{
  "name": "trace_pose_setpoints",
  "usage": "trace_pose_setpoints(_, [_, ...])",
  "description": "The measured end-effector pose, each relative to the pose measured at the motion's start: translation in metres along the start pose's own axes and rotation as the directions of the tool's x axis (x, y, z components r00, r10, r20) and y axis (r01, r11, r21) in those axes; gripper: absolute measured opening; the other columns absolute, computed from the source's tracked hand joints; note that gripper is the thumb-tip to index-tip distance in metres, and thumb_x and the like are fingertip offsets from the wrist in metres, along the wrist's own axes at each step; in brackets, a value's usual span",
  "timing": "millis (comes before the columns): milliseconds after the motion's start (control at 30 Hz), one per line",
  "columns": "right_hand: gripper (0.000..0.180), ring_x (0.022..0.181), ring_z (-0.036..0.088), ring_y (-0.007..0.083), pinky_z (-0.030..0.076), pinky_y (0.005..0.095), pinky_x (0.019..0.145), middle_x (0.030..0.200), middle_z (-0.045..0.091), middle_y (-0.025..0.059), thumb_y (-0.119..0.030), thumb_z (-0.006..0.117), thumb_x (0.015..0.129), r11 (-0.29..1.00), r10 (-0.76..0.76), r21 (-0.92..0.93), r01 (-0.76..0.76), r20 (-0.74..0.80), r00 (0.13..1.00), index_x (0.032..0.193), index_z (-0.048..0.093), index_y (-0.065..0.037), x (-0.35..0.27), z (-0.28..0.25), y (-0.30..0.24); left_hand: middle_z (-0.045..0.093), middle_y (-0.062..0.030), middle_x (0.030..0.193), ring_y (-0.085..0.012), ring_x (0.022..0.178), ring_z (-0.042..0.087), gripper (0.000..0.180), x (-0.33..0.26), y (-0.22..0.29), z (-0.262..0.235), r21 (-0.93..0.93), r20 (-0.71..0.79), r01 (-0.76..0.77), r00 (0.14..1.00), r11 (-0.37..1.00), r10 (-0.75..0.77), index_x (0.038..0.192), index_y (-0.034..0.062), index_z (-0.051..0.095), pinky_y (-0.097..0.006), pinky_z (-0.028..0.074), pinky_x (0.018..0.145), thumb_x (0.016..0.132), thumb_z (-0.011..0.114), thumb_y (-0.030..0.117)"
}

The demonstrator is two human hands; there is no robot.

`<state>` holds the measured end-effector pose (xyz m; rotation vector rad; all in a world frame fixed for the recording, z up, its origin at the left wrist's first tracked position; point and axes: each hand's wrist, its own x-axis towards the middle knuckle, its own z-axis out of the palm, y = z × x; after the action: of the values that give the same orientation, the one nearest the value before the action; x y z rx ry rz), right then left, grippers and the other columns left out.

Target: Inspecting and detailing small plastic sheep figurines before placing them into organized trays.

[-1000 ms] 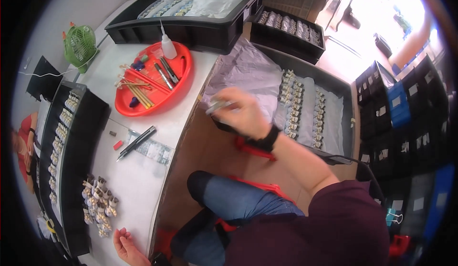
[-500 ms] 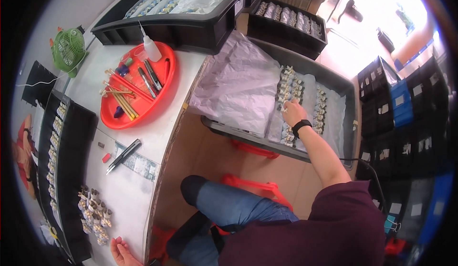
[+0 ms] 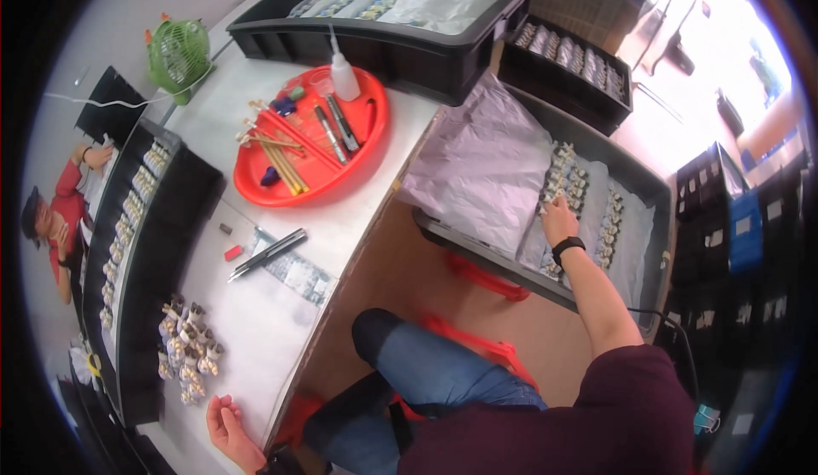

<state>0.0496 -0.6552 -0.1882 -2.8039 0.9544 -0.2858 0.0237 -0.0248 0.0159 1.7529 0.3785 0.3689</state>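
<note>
Over here, the red tray is sitting on the white table, keeping its squeeze bottle and brushes together, presumably within easy reach. To the right of the red tray, off the table's edge, the grey crate is holding packed figurines in rows. Pale padding is lying between those rows, probably keeping them from knocking together. A crinkled sheet is covering the crate's side nearest the red tray, perhaps being turned back so the rows are staying exposed.

The right hand is resting at the nearer row, its fingers bunching narrowly; I cannot tell whether they are gripping a figurine. The left hand is lying on the table, well nearer the person than the red tray, fingers loosely curling apart, apparently holding nothing. Just beyond it, loose figurines are standing clustered, likely for easy picking.
</note>
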Motion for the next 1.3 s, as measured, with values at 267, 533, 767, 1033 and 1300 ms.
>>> trace_pose_setpoints(267, [0.028,0.099,0.05,0.0289,0.039,0.04,0.082,0.11,0.051,0.013,-0.013,0.05,0.075,0.954,-0.21,-0.21,0.215,0.048,0.977,0.102,0.054,-0.006,0.023,0.031,0.046,0.06,-0.0093,0.092,-0.0134,0.084,0.055,0.023,-0.007,0.008,0.002,-0.035,0.02,-0.018,1.0,0.999,0.019,0.103,-0.0036,0.054,-0.024,0.044,0.077,0.08,0.055,0.002])
trace_pose_setpoints(533, [0.044,0.077,0.057,0.0157,0.045,0.0251,0.068,0.107,0.054,0.0128,-0.004,0.053,0.079,0.732,-0.308,0.592,0.336,-0.152,0.939,0.122,0.044,-0.005,-0.006,-0.08,-0.094,0.06,-0.0077,0.094,-0.0125,0.08,0.056,0.024,-0.007,0.029,-0.013,0.098,0.307,-0.06,0.951,0.993,0.027,0.101,0.0003,0.057,-0.025,0.046,0.072,0.079,0.06,0.01])
trace_pose_setpoints(767, [0.036,0.078,0.056,0.0111,0.046,0.0223,0.067,0.1,0.055,0.0078,0.001,0.051,0.081,0.253,-0.614,0.957,0.141,0.047,0.788,0.117,0.046,-0.001,-0.11,-0.162,-0.271,0.059,-0.0092,0.101,-0.0224,0.092,0.055,0.03,0.051,0.041,-0.073,0.542,0.25,-0.397,0.918,0.74,0.309,0.104,0.0061,0.056,-0.031,0.044,0.076,0.075,0.061,0.012])
trace_pose_setpoints(1033, [0.028,0.073,0.059,0.0129,0.047,0.023,0.066,0.083,0.061,0.0089,0.003,0.059,0.075,0.007,-0.955,0.959,0.284,-0.078,0.287,0.102,0.056,-0.001,-0.211,-0.186,-0.368,0.055,-0.0095,0.099,-0.0197,0.088,0.056,0.032,0.067,0.026,-0.098,0.596,0.184,-0.182,0.979,0.782,0.087,0.103,0.0026,0.056,-0.028,0.046,0.076,0.072,0.062,0.007])
trace_pose_setpoints(1300, [0.034,0.075,0.058,0.0122,0.047,0.0234,0.067,0.085,0.06,0.0075,-0.003,0.058,0.078,-0.048,-0.974,0.998,0.051,-0.058,0.219,0.111,0.051,-0.001,-0.244,-0.177,-0.427,0.05,-0.0058,0.106,-0.0102,0.084,0.055,0.033,-0.006,0.036,-0.074,-0.296,0.312,0.067,0.95,0.953,0.03,0.111,0.0006,0.048,-0.021,0.044,0.074,0.079,0.056,0.0])
